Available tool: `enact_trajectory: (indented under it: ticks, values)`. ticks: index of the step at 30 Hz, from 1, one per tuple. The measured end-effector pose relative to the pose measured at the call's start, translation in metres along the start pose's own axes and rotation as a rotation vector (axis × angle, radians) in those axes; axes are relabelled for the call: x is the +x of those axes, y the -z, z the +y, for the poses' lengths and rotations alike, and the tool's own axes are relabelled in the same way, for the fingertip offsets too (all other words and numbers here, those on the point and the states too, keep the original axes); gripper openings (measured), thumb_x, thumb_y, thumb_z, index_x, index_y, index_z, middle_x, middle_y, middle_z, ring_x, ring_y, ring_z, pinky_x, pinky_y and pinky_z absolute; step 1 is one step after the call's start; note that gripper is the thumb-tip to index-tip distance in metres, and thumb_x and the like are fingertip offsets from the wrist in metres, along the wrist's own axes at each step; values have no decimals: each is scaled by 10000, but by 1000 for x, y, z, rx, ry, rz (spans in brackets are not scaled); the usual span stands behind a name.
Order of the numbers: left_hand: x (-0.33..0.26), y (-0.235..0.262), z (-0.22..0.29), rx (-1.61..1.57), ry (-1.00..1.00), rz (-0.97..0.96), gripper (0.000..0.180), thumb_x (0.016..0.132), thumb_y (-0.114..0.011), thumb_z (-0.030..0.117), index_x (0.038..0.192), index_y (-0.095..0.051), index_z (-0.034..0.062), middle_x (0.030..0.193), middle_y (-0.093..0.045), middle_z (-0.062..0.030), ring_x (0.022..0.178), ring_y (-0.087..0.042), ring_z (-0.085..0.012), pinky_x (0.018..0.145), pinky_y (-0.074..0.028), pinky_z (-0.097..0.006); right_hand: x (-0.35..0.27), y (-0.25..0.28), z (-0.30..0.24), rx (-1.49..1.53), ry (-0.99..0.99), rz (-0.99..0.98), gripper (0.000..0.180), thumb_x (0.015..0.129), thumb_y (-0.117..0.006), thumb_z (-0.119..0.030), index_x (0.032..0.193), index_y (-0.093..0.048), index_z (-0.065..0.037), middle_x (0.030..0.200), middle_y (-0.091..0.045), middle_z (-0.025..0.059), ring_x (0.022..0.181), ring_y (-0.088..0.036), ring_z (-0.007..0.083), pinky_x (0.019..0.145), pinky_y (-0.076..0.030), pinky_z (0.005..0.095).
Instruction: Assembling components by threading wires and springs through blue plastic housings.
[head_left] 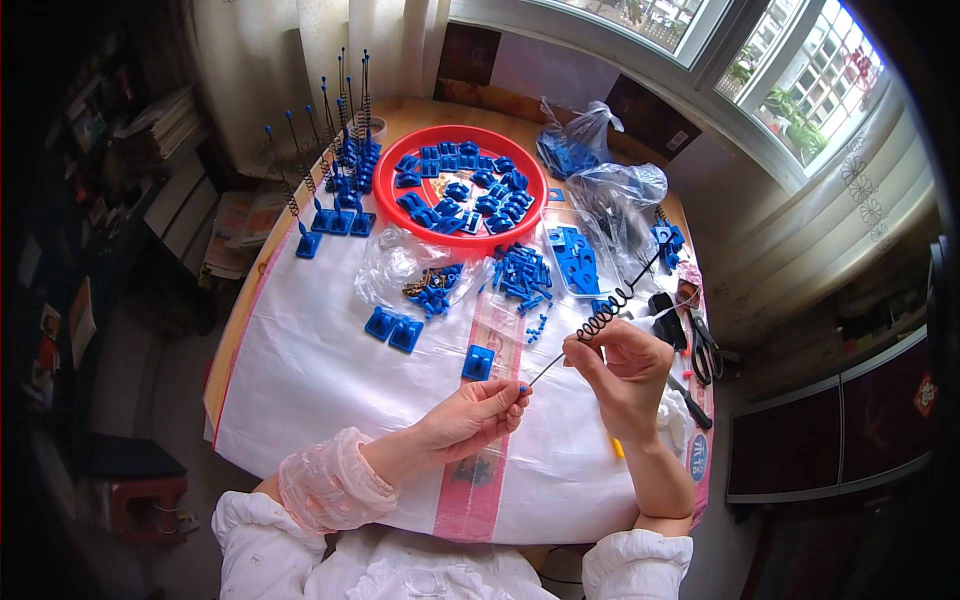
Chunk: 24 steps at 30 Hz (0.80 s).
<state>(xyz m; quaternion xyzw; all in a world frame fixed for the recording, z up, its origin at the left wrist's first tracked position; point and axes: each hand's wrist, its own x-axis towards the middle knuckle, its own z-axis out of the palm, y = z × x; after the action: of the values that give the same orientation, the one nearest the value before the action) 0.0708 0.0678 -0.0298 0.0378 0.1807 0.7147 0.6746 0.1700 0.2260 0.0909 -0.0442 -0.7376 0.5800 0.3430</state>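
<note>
a thin wire rod with a black coil spring [606,318] wound round its upper part runs aslant through the lower middle of the frame, from a small blue tip near the centre up toward the right. the right hand [625,372] is closed on the rod just below the coil, fingers curled round it, which keeps the long springy piece steady and tilted off the table. the left hand [480,410] pinches the blue tip [522,388] at the rod's low end between thumb and fingertips, so the two hands hold the piece at both ends above the white sheet [320,390] that covers the table. just beyond the hands, near the centre, a single blue base block [478,362] lies flat within easy reach, and a pair of the same blocks [393,328] lies to its left. further up, a round red tray [386,196] holds many blue parts in one heap, and clear bags with small blue pieces [425,275] lie below it. in the upper left, finished rods standing upright in blue bases [335,190] are grouped out of the way of the hands. black-handled scissors [704,345] rest at the right edge of the table.
</note>
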Motion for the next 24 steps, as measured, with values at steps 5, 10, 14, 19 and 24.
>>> enact_trajectory:
  ticks: [5,10,14,19,24]
  values:
    - [-1,-5,0,26,15,22,213,1024,-623,228,1121,-669,44,1000,-645,-7,864,-599,-67,831,-536,-201,0,-1,3,-8,-14,-16,113,824,-781,87,797,-682,40,709,-628,30,639,-503,73,596,-385,239]
    - [-1,-5,0,12,13,15,215,1025,-623,239,1118,-669,50,994,-646,-4,857,-597,-62,824,-530,-202,-1,-2,7,-8,-15,-30,110,827,-781,82,799,-683,39,715,-636,32,643,-503,72,593,-383,240]
    - [-1,-5,0,19,10,19,211,1024,-624,239,1114,-670,53,989,-648,-1,854,-598,-62,819,-530,-201,-1,-1,6,-15,-15,-37,110,827,-783,78,800,-685,37,717,-637,30,645,-503,72,595,-382,240]
    - [-1,-1,0,-14,5,-25,228,1035,-610,212,1145,-664,20,1028,-647,-27,889,-618,-75,821,-553,-188,-1,-2,7,-13,-11,-38,108,827,-782,79,802,-686,37,719,-635,28,645,-501,72,596,-382,240]
    - [0,-1,0,-23,6,-30,228,1037,-608,214,1145,-665,21,1027,-647,-25,887,-617,-76,819,-552,-189,-1,-2,8,-10,-13,-37,105,826,-783,82,807,-689,37,722,-635,29,645,-500,72,596,-380,239]
